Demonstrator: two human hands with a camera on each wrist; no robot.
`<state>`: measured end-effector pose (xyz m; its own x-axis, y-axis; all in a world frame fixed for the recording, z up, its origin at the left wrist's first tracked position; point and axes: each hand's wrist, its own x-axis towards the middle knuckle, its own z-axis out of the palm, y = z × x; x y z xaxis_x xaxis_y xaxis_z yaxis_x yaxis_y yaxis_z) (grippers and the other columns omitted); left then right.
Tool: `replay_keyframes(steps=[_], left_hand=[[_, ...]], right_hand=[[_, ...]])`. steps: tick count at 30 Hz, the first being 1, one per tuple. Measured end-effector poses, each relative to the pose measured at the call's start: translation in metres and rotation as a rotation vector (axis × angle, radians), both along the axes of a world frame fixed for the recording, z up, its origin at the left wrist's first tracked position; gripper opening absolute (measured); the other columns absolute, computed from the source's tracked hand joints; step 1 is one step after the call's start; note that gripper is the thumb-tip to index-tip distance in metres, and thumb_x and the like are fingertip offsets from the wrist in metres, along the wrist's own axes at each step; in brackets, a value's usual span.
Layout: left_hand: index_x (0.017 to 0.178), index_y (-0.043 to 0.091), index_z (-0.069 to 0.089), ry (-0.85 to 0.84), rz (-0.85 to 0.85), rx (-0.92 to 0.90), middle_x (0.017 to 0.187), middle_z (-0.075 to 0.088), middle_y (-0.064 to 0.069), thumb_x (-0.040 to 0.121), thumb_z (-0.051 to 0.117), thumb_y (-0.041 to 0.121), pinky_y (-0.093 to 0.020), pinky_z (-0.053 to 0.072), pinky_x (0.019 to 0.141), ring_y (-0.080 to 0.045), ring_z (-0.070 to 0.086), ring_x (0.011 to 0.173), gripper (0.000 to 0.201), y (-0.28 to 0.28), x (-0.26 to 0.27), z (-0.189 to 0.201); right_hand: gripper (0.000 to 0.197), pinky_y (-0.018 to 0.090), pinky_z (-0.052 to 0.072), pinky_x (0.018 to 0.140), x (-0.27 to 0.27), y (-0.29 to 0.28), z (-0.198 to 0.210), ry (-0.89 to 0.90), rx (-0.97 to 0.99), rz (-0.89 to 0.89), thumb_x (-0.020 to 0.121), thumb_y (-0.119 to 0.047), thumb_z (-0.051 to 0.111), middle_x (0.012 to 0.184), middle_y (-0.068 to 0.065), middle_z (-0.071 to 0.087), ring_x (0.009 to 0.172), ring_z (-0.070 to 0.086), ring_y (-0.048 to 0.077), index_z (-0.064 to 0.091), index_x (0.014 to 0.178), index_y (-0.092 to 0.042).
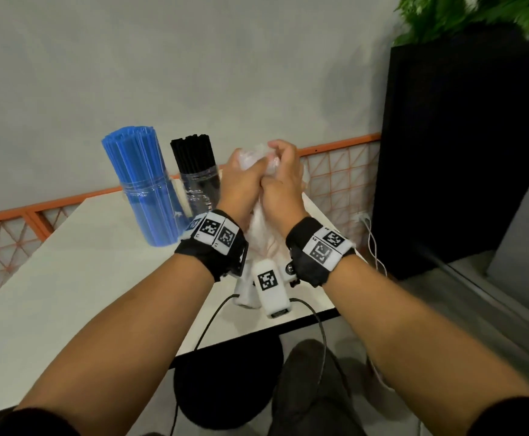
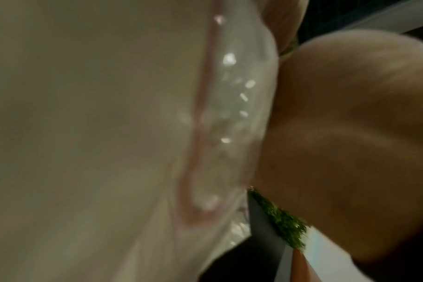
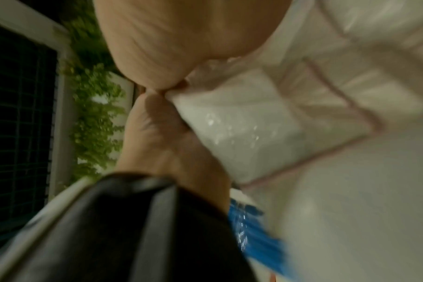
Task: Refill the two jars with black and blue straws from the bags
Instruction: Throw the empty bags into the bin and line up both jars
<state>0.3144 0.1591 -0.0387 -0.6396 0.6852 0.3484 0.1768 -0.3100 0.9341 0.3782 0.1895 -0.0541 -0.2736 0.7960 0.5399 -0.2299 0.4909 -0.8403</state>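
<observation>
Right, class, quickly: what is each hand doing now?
Left hand: closed, gripping the crumpled clear plastic bag.
Right hand: closed, gripping the same bag.

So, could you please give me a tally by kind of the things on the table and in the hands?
Jars: 2, a blue-straw jar and a black-straw jar
Straw bundles: 2, one in each jar
Crumpled clear bags: at least 1, gripped by the left hand and right hand; whether more, cannot tell
Total: 5, at least
</observation>
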Motion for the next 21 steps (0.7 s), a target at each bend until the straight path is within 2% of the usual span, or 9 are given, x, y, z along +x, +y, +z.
replay_keyframes(steps=[2, 5, 8, 10, 13, 15, 17, 18, 21], left_hand=[[0.105, 0.008, 0.06, 0.013, 0.021, 0.038, 0.092, 0.07, -0.005, 0.089, 0.065, 0.012, -0.033, 0.058, 0.078, -0.017, 0.07, 0.083, 0.016, 0.013, 0.016, 0.005], [0.095, 0.015, 0.056, 0.013, 0.039, 0.084, 0.081, 0.063, 0.0, 0.09, 0.064, 0.012, -0.03, 0.055, 0.069, -0.011, 0.063, 0.07, 0.01, 0.03, 0.041, 0.014], [0.086, 0.014, 0.052, -0.055, -0.049, 0.138, 0.078, 0.057, -0.004, 0.089, 0.062, 0.004, -0.037, 0.05, 0.072, -0.021, 0.056, 0.074, 0.014, 0.049, 0.074, 0.019], [0.09, 0.012, 0.053, -0.117, -0.148, 0.137, 0.082, 0.057, -0.008, 0.089, 0.059, 0.0, -0.041, 0.051, 0.075, -0.025, 0.056, 0.078, 0.013, 0.063, 0.102, 0.017], [0.1, 0.01, 0.055, -0.059, -0.266, 0.1, 0.091, 0.062, -0.011, 0.086, 0.058, 0.001, -0.044, 0.057, 0.077, -0.027, 0.064, 0.082, 0.017, 0.081, 0.15, 0.002], [0.096, 0.017, 0.054, 0.131, -0.279, 0.051, 0.1, 0.062, -0.008, 0.082, 0.06, 0.008, -0.026, 0.055, 0.074, -0.019, 0.063, 0.088, 0.018, 0.092, 0.183, -0.017], [0.1, 0.024, 0.049, 0.3, -0.299, -0.012, 0.118, 0.051, -0.006, 0.08, 0.059, 0.016, -0.009, 0.044, 0.075, -0.01, 0.055, 0.098, 0.023, 0.104, 0.211, -0.041], [0.096, 0.026, 0.048, 0.319, -0.357, -0.041, 0.121, 0.046, -0.006, 0.08, 0.058, 0.017, -0.009, 0.043, 0.077, -0.008, 0.052, 0.099, 0.021, 0.109, 0.223, -0.054], [0.079, 0.025, 0.044, 0.232, -0.552, -0.14, 0.113, 0.044, -0.01, 0.079, 0.048, 0.019, -0.027, 0.047, 0.078, -0.015, 0.052, 0.097, 0.007, 0.125, 0.253, -0.094]], right_hand=[[0.057, 0.035, 0.03, 0.108, 0.03, 0.011, -0.001, -0.062, 0.073, -0.034, 0.073, -0.019, 0.049, 0.128, -0.003, 0.039, 0.121, 0.036, 0.012, 0.043, 0.129, -0.031], [0.078, 0.03, 0.019, 0.113, 0.08, 0.032, -0.01, -0.164, 0.1, 0.116, 0.075, -0.034, 0.067, 0.143, -0.003, 0.023, 0.134, 0.021, 0.011, 0.029, 0.144, -0.036], [0.119, 0.04, 0.015, 0.119, 0.124, 0.046, -0.025, -0.323, 0.102, 0.35, 0.061, -0.03, 0.088, 0.156, -0.009, 0.007, 0.145, 0.007, 0.011, 0.008, 0.15, -0.035], [0.124, 0.044, 0.026, 0.117, 0.151, 0.056, -0.032, -0.271, 0.089, 0.379, 0.056, -0.018, 0.09, 0.156, -0.004, 0.018, 0.144, 0.02, 0.012, 0.01, 0.149, -0.033], [0.089, 0.038, 0.051, 0.095, 0.186, 0.072, -0.044, -0.118, -0.034, 0.122, 0.065, -0.002, 0.079, 0.132, 0.006, 0.049, 0.118, 0.055, 0.012, 0.031, 0.139, -0.016], [0.056, 0.026, 0.057, 0.071, 0.204, 0.083, -0.055, -0.033, -0.127, -0.044, 0.081, -0.005, 0.067, 0.116, 0.006, 0.06, 0.096, 0.066, 0.008, 0.042, 0.131, -0.011], [0.033, 0.031, 0.059, 0.071, 0.221, 0.095, -0.068, 0.038, -0.253, -0.149, 0.093, -0.014, 0.055, 0.11, 0.01, 0.065, 0.093, 0.068, 0.014, 0.049, 0.124, -0.01], [0.026, 0.036, 0.059, 0.073, 0.232, 0.102, -0.077, 0.065, -0.294, -0.182, 0.094, -0.015, 0.053, 0.104, 0.01, 0.066, 0.09, 0.068, 0.015, 0.051, 0.119, -0.008], [0.024, 0.035, 0.058, 0.068, 0.269, 0.119, -0.109, 0.079, -0.276, -0.243, 0.088, -0.003, 0.059, 0.095, 0.009, 0.061, 0.081, 0.063, 0.008, 0.047, 0.108, -0.004]])
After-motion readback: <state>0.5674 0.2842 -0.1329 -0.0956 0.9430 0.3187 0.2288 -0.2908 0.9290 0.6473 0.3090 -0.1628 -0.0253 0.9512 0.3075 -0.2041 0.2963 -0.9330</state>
